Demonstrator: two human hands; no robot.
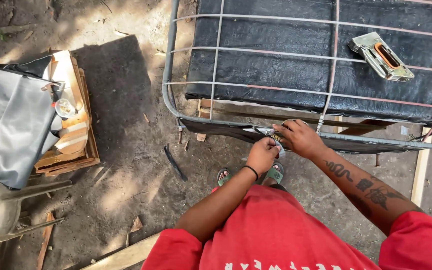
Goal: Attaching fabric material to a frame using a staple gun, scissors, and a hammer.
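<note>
Gripping pliers [265, 132], apparently, our left hand [262, 155] is fisted on the handles at the wire frame [256, 122] edge; right hand [300, 137] fingers pinch the wire there. Risk: slipping jaws could nip fingertips. Staple gun [381, 56] rests well apart.

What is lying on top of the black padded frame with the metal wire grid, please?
A metal staple gun with an orange-lined handle lies on the wire grid over the black fabric. Whatever is beneath the fabric is covered; only wooden edges show below it.
</note>
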